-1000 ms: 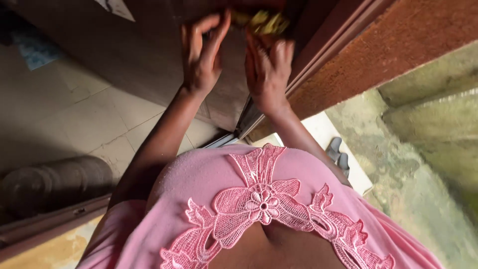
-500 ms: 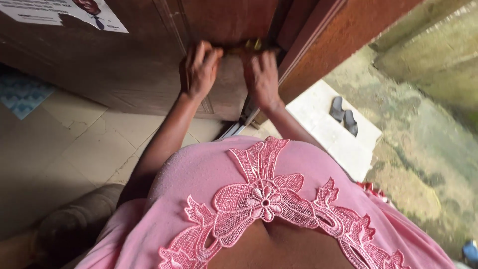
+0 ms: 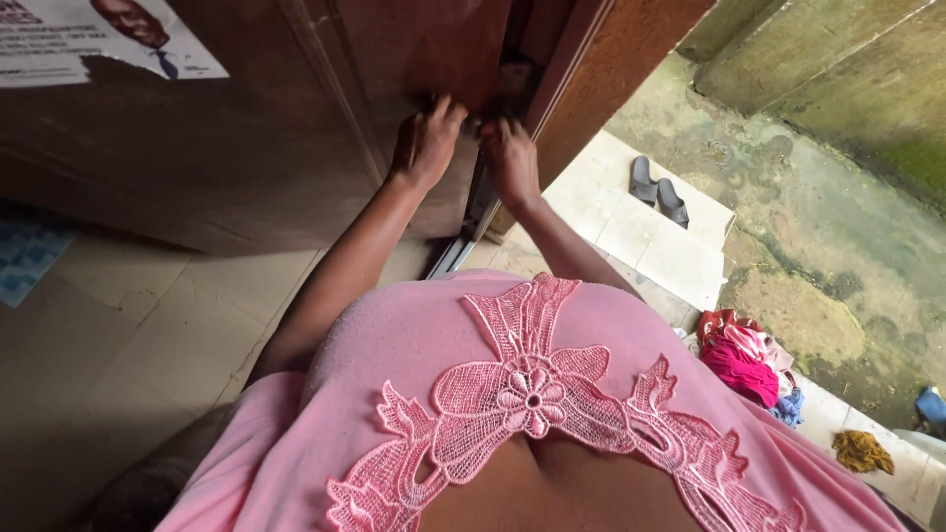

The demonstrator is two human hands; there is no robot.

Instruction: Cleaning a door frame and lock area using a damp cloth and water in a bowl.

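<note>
Wooden door (image 3: 296,128), dark brown, was the landmark; both hands were up at its edge, w/ the lock area (image 3: 507,79) just above them. Left hand (image 3: 426,143) pressed against the door face right by the edge, fingers curled inward; couldn't tell if they were clamped on anything, since the fingertips were hidden in shadow. Right hand (image 3: 510,163) sat just beside it, on the frame side of the door, fingers bent up toward the lock area; its hold was equally unclear. Whatever small part they worked on was too dark to make out.

Judgement re progress: looked mid-way. Hands were already on the latch/lock spot, but the door stood slightly ajar, a gap showing btwn it and the reddish frame (image 3: 611,59), so it was neither fully shut nor swung wide.

Beyond the door: grey slippers (image 3: 658,192) on a pale tiled step (image 3: 650,246), a heap of pink and red clothes (image 3: 741,357) further along. Paper poster (image 3: 99,39) stuck on the door's far left.
</note>
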